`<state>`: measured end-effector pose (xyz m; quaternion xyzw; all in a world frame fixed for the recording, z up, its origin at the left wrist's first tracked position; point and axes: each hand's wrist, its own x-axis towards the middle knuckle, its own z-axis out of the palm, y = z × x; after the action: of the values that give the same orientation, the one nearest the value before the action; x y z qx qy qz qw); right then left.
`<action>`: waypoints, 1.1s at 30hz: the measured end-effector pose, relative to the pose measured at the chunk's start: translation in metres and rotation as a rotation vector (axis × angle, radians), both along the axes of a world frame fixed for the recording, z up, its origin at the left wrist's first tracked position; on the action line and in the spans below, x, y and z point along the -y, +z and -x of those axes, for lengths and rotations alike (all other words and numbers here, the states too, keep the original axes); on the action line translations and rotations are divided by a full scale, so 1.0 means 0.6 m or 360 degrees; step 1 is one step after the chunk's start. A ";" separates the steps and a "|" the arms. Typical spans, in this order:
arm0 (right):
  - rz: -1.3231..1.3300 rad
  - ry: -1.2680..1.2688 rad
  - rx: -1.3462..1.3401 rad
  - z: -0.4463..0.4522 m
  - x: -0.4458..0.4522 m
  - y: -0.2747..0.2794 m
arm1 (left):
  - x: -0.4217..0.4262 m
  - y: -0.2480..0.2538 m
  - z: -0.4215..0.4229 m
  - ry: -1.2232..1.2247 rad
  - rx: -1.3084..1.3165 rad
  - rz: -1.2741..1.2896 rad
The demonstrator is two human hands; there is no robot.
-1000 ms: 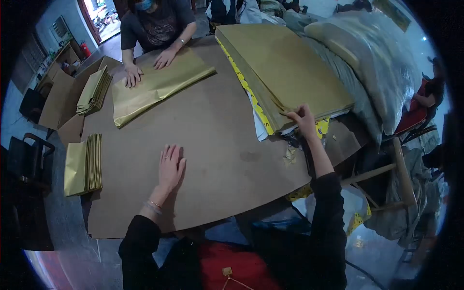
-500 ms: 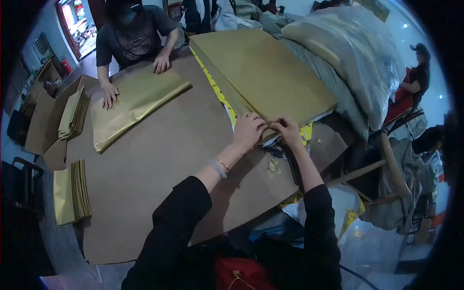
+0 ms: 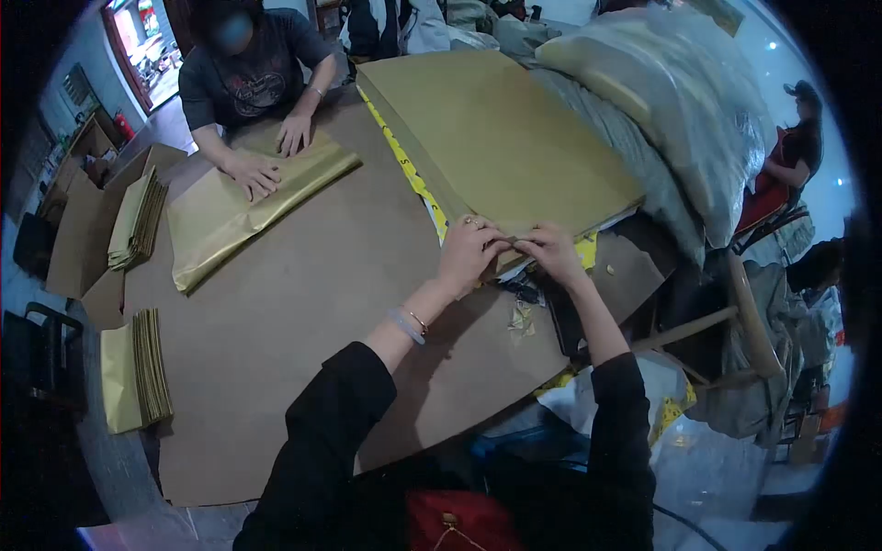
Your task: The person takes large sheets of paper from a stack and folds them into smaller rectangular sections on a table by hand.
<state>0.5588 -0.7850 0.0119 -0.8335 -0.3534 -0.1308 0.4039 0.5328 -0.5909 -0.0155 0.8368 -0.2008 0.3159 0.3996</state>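
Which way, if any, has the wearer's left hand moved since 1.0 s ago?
Yes: against the tabletop, the left hand has gone forward and right, from clear of the paper stack to its near corner, beside the right hand.

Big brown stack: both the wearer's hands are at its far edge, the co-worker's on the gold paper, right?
Not the far edge: the head view shows the left hand and right hand at the near corner of the big brown stack. The co-worker's hands are on the gold paper.
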 end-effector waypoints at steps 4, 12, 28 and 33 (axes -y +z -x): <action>0.0076 -0.0054 -0.0361 -0.010 0.001 0.006 | -0.011 0.006 0.001 -0.0185 -0.0184 0.0026; 0.0090 -0.0058 -0.0589 -0.017 -0.008 0.019 | -0.020 0.015 -0.004 -0.0300 -0.0266 0.0158; -0.0583 -0.0149 -0.0607 0.007 -0.023 -0.009 | 0.002 0.013 -0.017 -0.0078 -0.0454 0.0158; -0.0001 -0.0551 -0.0262 -0.003 -0.016 -0.016 | 0.004 0.013 -0.018 -0.0055 -0.0307 0.0388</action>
<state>0.5603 -0.7753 0.0025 -0.8897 -0.1706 -0.1297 0.4032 0.5438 -0.5935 -0.0079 0.8050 -0.1359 0.2493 0.5210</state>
